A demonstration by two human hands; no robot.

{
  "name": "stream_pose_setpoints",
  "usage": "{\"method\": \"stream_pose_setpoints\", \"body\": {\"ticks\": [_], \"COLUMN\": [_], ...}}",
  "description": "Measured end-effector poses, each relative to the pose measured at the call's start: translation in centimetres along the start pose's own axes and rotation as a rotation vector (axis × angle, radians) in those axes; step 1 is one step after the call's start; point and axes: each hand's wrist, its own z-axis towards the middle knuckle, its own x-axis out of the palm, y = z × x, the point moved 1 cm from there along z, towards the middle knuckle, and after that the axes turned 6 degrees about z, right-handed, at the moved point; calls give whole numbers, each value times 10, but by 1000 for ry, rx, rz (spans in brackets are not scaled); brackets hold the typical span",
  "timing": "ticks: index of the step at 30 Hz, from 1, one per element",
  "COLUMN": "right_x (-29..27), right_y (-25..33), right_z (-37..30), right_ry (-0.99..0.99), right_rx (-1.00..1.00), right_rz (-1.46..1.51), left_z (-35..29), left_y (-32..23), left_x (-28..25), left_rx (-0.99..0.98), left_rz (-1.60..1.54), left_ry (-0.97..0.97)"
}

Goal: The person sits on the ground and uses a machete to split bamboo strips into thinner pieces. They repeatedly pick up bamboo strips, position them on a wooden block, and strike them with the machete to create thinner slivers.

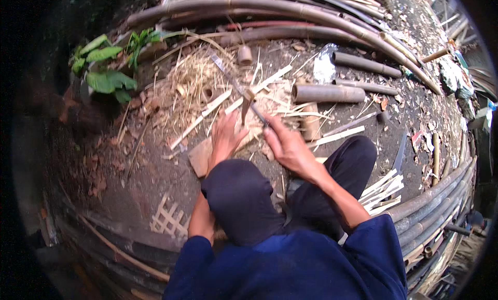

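Note:
My right hand [288, 147] is closed around the handle of a long knife [228, 74], whose blade points up and to the left. The blade crosses a pale bamboo strip [272, 79] and a short brown bamboo piece [246, 109]; whether it cuts into either is unclear. My left hand [226, 136] reaches forward with fingers stretched and thumb apart, its fingertips by the strip's lower end. Another pale strip [202, 118] lies slanted just left of them. Below my left hand is a wooden block [199, 157], partly hidden by my wrist.
Thick bamboo poles [290, 7] lie across the back. Cut bamboo tubes [329, 93] rest to the right, with a saw [399, 152] and a strip bundle [381, 191] nearer. Shavings [189, 85] cover the ground beside leafy plants [104, 66]. A woven lattice [168, 217] lies left.

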Motion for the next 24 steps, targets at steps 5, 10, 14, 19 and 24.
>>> {"method": "stream_pose_setpoints", "body": {"ticks": [5,10,14,19,24], "right_x": [-9,-19,-26,-44,-45], "right_y": [-9,-28,-47,-56,-74], "right_z": [14,51,69,80,84], "right_ry": [63,49,12,-19,7], "right_rx": [192,80,103,121,175], "right_rz": [83,-6,-102,-236,-46], "left_z": [33,128,178,205,215], "left_y": [-43,-94,-89,-93,-95], "left_x": [-51,-78,-34,-3,11], "left_rx": [-335,408,338,453,384], "left_rz": [-487,-247,-545,-469,-457], "left_ry": [-130,-490,-440,-673,-754]}}
